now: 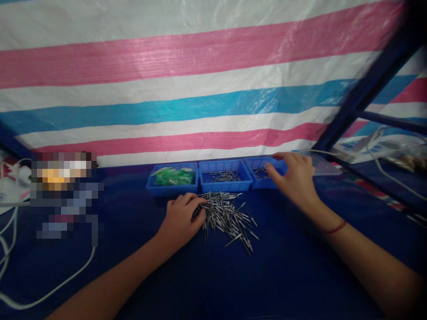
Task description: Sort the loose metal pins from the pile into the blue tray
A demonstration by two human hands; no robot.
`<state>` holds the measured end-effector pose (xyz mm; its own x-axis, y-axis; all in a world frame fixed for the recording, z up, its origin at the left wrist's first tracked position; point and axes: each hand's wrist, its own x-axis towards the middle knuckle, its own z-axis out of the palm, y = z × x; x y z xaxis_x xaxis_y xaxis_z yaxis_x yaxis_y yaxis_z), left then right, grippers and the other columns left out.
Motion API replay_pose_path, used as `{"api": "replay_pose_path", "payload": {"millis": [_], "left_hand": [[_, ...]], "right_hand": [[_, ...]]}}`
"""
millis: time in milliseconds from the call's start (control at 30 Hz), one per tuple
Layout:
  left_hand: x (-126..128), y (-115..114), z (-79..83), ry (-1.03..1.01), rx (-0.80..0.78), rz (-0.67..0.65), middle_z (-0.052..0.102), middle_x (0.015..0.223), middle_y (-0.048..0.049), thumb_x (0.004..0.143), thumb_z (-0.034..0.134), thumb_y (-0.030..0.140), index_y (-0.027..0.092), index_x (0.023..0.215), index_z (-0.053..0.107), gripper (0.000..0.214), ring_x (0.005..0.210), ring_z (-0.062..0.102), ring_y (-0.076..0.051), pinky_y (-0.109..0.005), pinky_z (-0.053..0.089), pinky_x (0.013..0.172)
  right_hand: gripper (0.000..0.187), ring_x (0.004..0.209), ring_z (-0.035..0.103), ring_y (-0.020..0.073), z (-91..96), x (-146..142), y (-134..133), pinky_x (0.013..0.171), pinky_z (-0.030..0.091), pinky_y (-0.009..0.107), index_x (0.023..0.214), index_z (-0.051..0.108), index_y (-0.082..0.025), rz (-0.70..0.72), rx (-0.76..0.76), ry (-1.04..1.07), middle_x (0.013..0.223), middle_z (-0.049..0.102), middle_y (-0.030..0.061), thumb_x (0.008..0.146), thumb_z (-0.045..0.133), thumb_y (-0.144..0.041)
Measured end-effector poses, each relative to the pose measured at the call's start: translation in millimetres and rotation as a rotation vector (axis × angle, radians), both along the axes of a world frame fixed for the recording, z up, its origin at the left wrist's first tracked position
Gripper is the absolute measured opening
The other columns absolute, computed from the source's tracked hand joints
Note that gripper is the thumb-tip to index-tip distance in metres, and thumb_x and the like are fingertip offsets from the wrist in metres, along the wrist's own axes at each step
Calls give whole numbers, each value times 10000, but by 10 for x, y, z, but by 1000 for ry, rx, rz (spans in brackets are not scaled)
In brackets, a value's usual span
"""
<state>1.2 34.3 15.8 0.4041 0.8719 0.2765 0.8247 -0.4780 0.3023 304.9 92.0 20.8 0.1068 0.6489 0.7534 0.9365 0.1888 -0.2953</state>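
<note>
My left hand [182, 218] rests on the blue table cloth with its fingers curled against the left edge of a loose pile of small metal pins [227, 216]. What its fingertips pinch, if anything, is hidden. My right hand [292, 178] reaches over the right blue tray [282, 167], fingers spread and lying across its rim. Three small blue trays stand in a row behind the pile: the left tray [156, 190] holds green plastic pieces [173, 176], the middle tray [225, 186] holds a few metal pins.
A striped pink, white and blue tarp [187, 89] hangs right behind the trays. A dark blue frame post [363, 93] slants at the right. White cables [50, 291] lie at the left, beside a blurred-out patch. A clear plastic bag [325, 165] lies beyond my right hand.
</note>
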Motion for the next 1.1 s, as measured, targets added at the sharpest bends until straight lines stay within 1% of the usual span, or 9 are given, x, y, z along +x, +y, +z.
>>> {"api": "replay_pose_path", "payload": {"millis": [67, 133, 300, 400, 467, 567, 767, 900, 1100], "left_hand": [[1, -5, -17, 23, 2, -8, 610, 1106, -31, 877, 510, 262, 263, 1100, 602, 241, 994, 563, -209, -362, 345, 790], [1, -9, -26, 31, 7, -27, 611, 1108, -29, 892, 499, 264, 271, 1099, 604, 232, 994, 562, -201, -357, 336, 788], [-8, 11, -25, 17, 4, -63, 630, 1066, -5, 920, 485, 270, 274, 1027, 624, 176, 962, 565, -184, -346, 321, 789], [-6, 34, -15, 17, -2, -54, 647, 1017, 4, 923, 488, 280, 257, 981, 625, 151, 939, 567, -191, -350, 316, 782], [7, 37, -1, -13, -17, -47, 654, 997, 5, 924, 485, 270, 244, 956, 621, 142, 931, 570, -194, -351, 319, 781], [58, 7, 32, -143, -59, -43, 653, 970, -5, 919, 485, 238, 218, 935, 608, 126, 918, 579, -189, -334, 346, 777], [208, -105, 46, -407, -144, -129, 645, 888, -27, 901, 500, 229, 188, 918, 596, 106, 824, 583, -171, -284, 412, 747], [238, -121, 16, -473, -154, -169, 645, 898, -29, 897, 503, 231, 193, 918, 600, 106, 862, 583, -176, -284, 427, 776], [219, -113, 6, -508, -155, -149, 631, 895, -33, 893, 514, 219, 184, 913, 593, 89, 862, 580, -172, -287, 431, 795]], "right_hand": [[276, 979, 512, 309, -48, -28, 13, 810, 384, 444, 999, 625, -181, -4, -28, -47, 991, 633, 111, 793, 578, -358], [262, 991, 504, 303, -79, -124, -31, 838, 381, 452, 1009, 622, -189, 71, -47, -76, 1002, 630, 103, 802, 575, -341], [185, 984, 510, 258, -91, -473, -260, 890, 385, 436, 992, 615, -197, 406, -77, -125, 996, 632, 79, 831, 558, -269], [145, 952, 525, 231, -96, -633, -377, 866, 410, 408, 957, 625, -196, 594, -127, -138, 957, 640, 70, 836, 550, -221], [120, 935, 534, 226, -104, -701, -430, 841, 419, 407, 920, 637, -201, 677, -159, -164, 928, 649, 63, 835, 552, -208], [109, 937, 541, 229, -101, -767, -492, 829, 425, 417, 914, 645, -201, 743, -186, -160, 924, 661, 62, 833, 577, -224], [103, 885, 570, 188, -42, -857, -625, 786, 470, 354, 927, 638, -203, 870, -210, 156, 884, 652, 53, 845, 601, -255], [76, 858, 584, 177, -23, -881, -671, 768, 479, 341, 903, 645, -216, 908, -218, 252, 851, 652, 40, 853, 594, -241], [54, 842, 586, 174, -60, -882, -657, 763, 482, 336, 879, 642, -214, 904, -225, 335, 840, 650, 37, 827, 628, -219]]}}
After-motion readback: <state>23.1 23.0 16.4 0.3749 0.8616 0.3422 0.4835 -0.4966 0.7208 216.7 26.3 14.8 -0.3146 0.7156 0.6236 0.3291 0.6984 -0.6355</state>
